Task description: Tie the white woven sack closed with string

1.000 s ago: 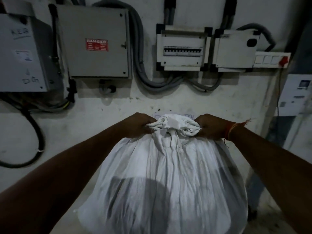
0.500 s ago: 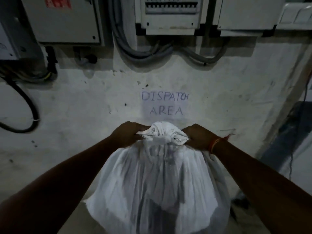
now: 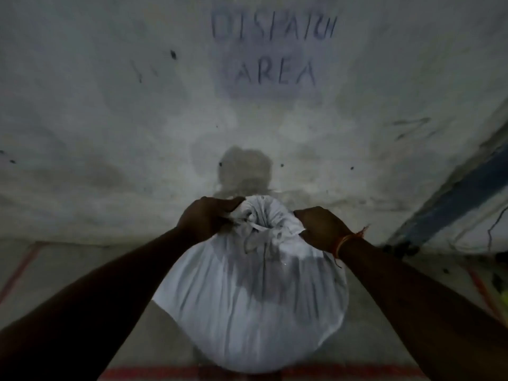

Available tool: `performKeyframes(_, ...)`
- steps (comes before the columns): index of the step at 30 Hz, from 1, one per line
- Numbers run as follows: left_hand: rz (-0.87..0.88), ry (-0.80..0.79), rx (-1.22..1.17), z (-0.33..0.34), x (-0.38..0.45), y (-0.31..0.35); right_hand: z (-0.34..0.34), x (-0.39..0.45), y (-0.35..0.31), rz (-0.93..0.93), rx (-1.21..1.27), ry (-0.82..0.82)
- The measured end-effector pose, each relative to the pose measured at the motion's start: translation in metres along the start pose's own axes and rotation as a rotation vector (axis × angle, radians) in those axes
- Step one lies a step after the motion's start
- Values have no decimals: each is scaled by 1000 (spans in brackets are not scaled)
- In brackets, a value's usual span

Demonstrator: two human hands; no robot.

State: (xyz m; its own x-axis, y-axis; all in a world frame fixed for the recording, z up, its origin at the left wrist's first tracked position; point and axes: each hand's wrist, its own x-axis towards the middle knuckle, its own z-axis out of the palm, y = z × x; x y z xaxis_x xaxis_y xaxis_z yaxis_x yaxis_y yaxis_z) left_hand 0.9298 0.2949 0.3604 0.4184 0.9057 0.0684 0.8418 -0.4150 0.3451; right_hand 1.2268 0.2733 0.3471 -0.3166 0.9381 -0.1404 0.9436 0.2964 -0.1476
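Observation:
The white woven sack (image 3: 247, 298) stands full on the floor in front of me, its mouth gathered into a bunched neck (image 3: 261, 215) at the top. A thin string (image 3: 257, 228) wraps the neck just below the bunch. My left hand (image 3: 204, 218) grips the gathered cloth on the neck's left side. On the right side, my right hand (image 3: 320, 229) grips the cloth of the neck; an orange thread band circles that wrist. Whether either hand also holds a string end is too dark to tell.
A pale wall (image 3: 110, 119) rises just behind the sack, with "DISPATCH AREA" (image 3: 272, 50) written on it. Red tape lines (image 3: 19, 270) mark the floor left, right and near my feet. A blue slanted strip (image 3: 453, 196) and loose wires sit at the right.
The view has tilted downward, so the electrical boxes are gone from sight and the floor shows. The sack sits lower against the wall. Both hands keep their grip on the neck.

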Motion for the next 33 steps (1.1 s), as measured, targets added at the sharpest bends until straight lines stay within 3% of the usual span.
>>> performKeyframes(6,-115,-61,22,136,-9,-53,138,28,11,-152,-18,96)
performKeyframes(11,-219,-122,-51,263,-29,-97,267,42,31,-99,-24,36)
performKeyframes(14,-259,-131,-147,322,-41,-116,324,43,33,25,143,-7)
performKeyframes(17,-260,-157,-171,363,-52,-130,366,38,27,76,151,-56)
performKeyframes(21,-274,-117,-179,385,-61,-145,393,41,23,65,182,-16)
performKeyframes(29,-241,-374,-77,378,-70,-140,385,34,20,112,137,-283)
performKeyframes(33,-260,-475,-73,344,-70,-126,351,32,8,102,93,-428)
